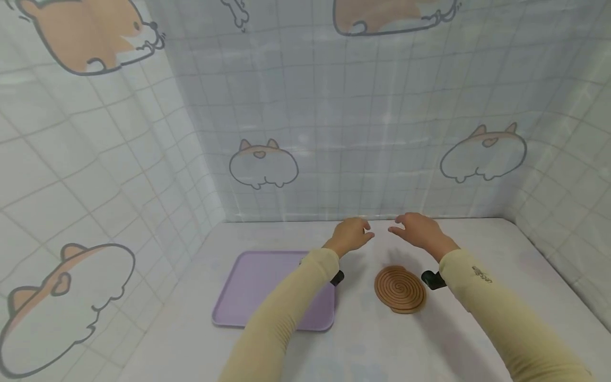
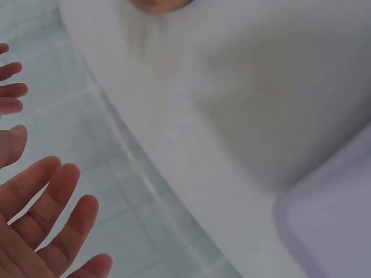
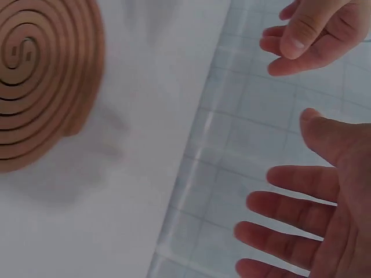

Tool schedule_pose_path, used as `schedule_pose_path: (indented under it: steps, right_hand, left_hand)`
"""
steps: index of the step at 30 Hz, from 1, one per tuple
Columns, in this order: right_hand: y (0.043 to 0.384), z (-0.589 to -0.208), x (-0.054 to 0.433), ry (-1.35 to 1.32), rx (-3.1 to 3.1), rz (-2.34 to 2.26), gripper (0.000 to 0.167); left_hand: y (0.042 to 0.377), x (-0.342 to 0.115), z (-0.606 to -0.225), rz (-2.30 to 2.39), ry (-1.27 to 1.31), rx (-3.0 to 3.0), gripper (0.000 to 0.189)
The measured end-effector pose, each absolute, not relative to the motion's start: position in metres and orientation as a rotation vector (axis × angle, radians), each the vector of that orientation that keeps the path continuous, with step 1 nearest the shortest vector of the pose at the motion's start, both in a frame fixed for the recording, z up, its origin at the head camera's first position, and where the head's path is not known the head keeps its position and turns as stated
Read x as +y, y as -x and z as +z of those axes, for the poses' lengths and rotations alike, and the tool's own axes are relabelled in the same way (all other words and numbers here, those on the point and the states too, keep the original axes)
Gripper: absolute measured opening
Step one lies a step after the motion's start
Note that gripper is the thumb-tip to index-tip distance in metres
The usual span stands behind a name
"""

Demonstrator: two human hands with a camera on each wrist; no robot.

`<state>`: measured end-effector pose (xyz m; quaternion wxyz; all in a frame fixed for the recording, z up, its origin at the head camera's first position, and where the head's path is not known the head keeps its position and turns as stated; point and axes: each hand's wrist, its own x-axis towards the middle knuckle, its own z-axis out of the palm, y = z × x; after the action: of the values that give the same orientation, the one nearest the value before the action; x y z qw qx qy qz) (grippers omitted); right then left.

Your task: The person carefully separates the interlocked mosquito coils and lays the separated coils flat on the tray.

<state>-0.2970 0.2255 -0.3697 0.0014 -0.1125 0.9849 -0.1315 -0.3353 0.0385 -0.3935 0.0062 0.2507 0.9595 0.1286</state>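
Both hands hover over the far part of the white table, facing each other with a gap between them. My left hand (image 1: 350, 235) has its fingers spread and holds nothing. Across from it, my right hand (image 1: 420, 231) is also empty, fingers loosely extended, as the right wrist view shows. On the table just below and in front of the right hand lies a flat brown spiral coil (image 1: 400, 289), roughly round; in the right wrist view the coil (image 3: 52, 75) shows its grooves and a blunt outer end. Neither hand touches it.
A lilac tray (image 1: 267, 286) lies to the left, partly covered by the left sleeve. White tiled-pattern curtains with cartoon dogs enclose the back (image 1: 363, 132) and sides. The table's far edge (image 1: 296, 222) runs close behind the hands.
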Motion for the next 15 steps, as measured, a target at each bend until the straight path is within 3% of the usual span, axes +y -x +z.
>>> schedule_pose_path:
  steps: [15]
  right_hand:
    - [0.286,-0.409,0.242,0.327,2.851,-0.390,0.032]
  left_hand:
    - [0.324,0.062,-0.427,0.361,-0.708,2.759,0.020]
